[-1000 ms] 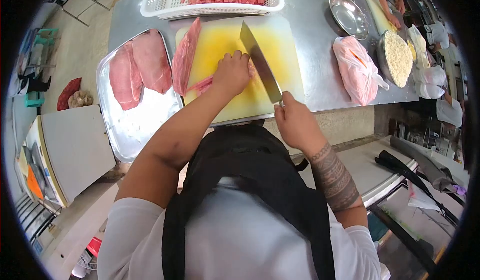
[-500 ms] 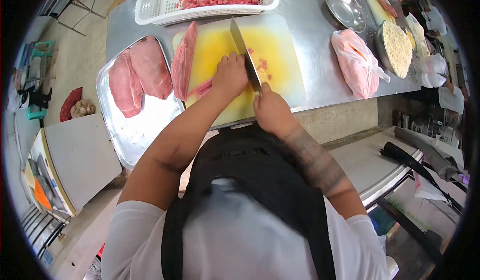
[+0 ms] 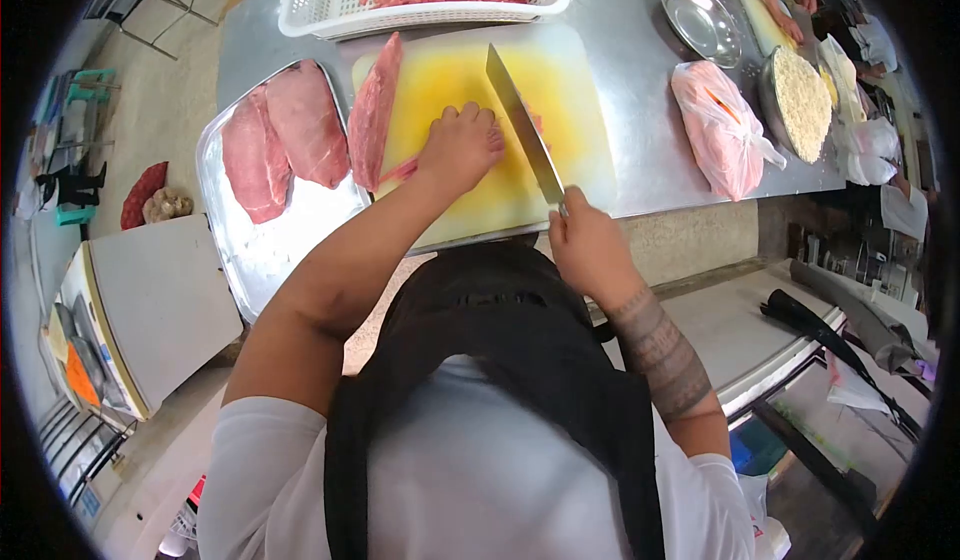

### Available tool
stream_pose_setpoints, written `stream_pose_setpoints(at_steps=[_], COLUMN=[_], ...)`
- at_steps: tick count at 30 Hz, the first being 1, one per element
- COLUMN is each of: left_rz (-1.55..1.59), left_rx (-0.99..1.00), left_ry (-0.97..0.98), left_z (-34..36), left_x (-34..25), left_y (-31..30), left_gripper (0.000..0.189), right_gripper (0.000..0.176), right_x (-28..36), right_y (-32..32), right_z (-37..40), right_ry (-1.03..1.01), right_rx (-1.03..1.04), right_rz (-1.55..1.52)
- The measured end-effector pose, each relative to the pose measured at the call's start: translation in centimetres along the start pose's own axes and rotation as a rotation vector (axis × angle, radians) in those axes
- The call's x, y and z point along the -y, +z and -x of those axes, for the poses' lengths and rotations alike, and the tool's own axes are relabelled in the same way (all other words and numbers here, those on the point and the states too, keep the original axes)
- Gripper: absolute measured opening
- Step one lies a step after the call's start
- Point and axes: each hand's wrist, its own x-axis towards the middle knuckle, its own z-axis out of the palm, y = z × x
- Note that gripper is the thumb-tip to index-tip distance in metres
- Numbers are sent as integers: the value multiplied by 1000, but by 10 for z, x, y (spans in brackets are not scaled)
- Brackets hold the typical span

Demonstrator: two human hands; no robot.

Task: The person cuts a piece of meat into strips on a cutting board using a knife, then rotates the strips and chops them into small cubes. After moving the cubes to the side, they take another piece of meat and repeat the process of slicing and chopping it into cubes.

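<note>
My right hand [image 3: 590, 243] grips the handle of a long kitchen knife [image 3: 526, 125], its blade slanting away to the upper left over the yellow-stained cutting board [image 3: 450, 70]. Closed fingers of my left hand [image 3: 460, 148] press on strips of raw meat [image 3: 402, 171], mostly hidden beneath them. Between that hand and the blade there is a small gap. Small cut meat pieces [image 3: 538, 122] show just beyond the blade, partly covered by it. A long slab of raw meat [image 3: 374, 110] lies along the board's left edge.
Two large meat pieces [image 3: 300, 125] lie in a metal tray [image 3: 290, 260] at left. Behind the board stands a white basket [image 3: 320, 20] of diced meat. To the right are a tied plastic bag [image 3: 722, 130], a metal bowl [image 3: 700, 20] and another person's hand [image 3: 790, 28].
The knife has moved right, away from my left hand, together with my right hand. The left hand stays on the meat. The whole view has shifted slightly.
</note>
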Motion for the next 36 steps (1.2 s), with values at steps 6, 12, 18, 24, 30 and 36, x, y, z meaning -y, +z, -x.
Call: stream_pose_setpoints(at_steps=[6, 12, 18, 24, 30, 36], left_rz=[-20, -26, -47, -7, -82, -13], left_rx=[-35, -79, -16, -133, -69, -102], left_ry=[29, -13, -43, -25, -36, -79], left_z=[-2, -2, 1, 0, -1, 12], left_x=[10, 6, 9, 8, 11, 5], left_y=[14, 6, 16, 16, 19, 7], left_gripper=[46, 40, 31, 31, 26, 36], right_gripper=[24, 26, 28, 26, 31, 28], right_x=[-1, 21, 17, 33, 17, 1], right_y=[40, -8, 39, -13, 45, 48], right_z=[-35, -47, -56, -44, -65, -51], right_ry=[-66, -81, -76, -42, -87, -142], right_rx=[-14, -2, -10, 57, 20, -64], right_rz=[-76, -41, -66, -18, -99, -111])
